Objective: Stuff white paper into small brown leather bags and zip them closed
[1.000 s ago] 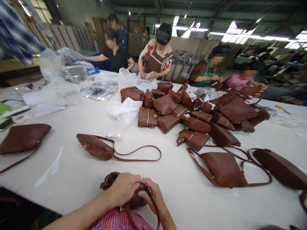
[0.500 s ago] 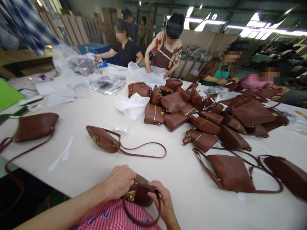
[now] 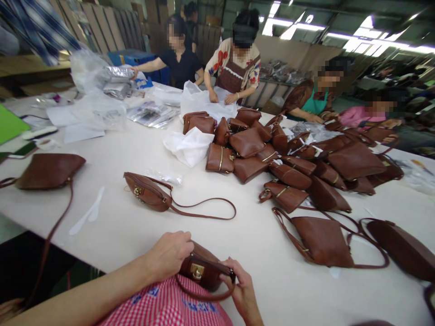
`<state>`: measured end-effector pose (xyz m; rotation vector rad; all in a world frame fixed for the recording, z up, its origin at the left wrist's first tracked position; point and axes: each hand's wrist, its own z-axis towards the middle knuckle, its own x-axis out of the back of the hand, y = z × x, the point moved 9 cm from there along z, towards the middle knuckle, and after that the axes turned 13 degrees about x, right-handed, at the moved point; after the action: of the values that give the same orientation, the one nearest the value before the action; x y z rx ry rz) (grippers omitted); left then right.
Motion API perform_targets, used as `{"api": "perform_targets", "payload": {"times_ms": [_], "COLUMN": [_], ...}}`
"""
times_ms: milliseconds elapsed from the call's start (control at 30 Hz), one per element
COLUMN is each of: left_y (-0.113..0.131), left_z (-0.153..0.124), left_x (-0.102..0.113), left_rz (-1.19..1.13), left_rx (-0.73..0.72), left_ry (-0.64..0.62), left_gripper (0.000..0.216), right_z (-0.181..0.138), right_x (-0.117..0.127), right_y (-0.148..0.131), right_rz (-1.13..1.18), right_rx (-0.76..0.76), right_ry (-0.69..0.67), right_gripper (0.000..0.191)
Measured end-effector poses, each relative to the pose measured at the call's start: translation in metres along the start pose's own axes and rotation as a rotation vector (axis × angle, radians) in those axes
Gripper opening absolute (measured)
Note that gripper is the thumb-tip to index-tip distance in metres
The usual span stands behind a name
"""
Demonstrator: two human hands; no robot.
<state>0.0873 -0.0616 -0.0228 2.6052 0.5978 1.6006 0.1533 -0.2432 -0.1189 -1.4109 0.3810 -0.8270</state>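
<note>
My left hand (image 3: 169, 254) is closed over the top left of a small brown leather bag (image 3: 202, 270) with a gold clasp, held at the table's near edge above my red checked clothing. My right hand (image 3: 242, 292) pinches the bag's right end, where its thin brown strap (image 3: 204, 296) loops down beneath the bag. Another brown strap bag (image 3: 147, 192) lies on the white table (image 3: 217, 235) just beyond my hands.
A heap of brown bags (image 3: 288, 163) covers the table's middle and right. One flat bag (image 3: 47, 171) lies at the left edge with its strap hanging off. White tissue (image 3: 188, 145) and plastic wrappers (image 3: 98, 97) lie at the back left. Several people work along the far side.
The bag in my hands has turned so its gold clasp faces me, and it has shifted slightly right. My right hand has slid to its right end. The view moved left.
</note>
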Motion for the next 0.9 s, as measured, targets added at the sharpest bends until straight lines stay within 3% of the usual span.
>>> {"api": "perform_targets", "payload": {"times_ms": [167, 267, 367, 500, 600, 733, 900], "left_y": [-0.011, -0.027, -0.03, -0.019, -0.013, -0.008, -0.004], "left_z": [0.0, 0.002, 0.003, 0.007, 0.013, 0.02, 0.022], "left_x": [0.004, -0.008, -0.013, -0.014, -0.011, -0.009, -0.013], "left_rz": [-0.148, -0.406, -0.528, -0.495, -0.421, -0.282, -0.258], "left_rx": [0.097, 0.143, 0.11, 0.048, 0.041, 0.047, -0.014], "left_ry": [0.125, 0.02, -0.038, -0.061, -0.046, -0.062, -0.113], "left_gripper": [0.023, 0.024, 0.02, 0.018, 0.016, 0.015, 0.016], "right_z": [0.001, -0.006, -0.009, 0.0, 0.01, 0.014, 0.013], "right_x": [-0.002, -0.003, -0.008, -0.04, -0.062, -0.07, -0.057], "right_y": [-0.009, -0.016, -0.035, -0.059, -0.062, -0.067, -0.068], "right_rz": [-0.093, -0.194, -0.358, -0.623, -0.784, -0.671, -0.491], "right_rx": [0.039, 0.095, 0.239, 0.418, 0.389, 0.368, 0.307], "right_ry": [-0.007, -0.059, -0.161, -0.335, -0.335, -0.29, -0.323], "right_gripper": [0.021, 0.025, 0.045, 0.049, 0.038, 0.028, 0.025]}}
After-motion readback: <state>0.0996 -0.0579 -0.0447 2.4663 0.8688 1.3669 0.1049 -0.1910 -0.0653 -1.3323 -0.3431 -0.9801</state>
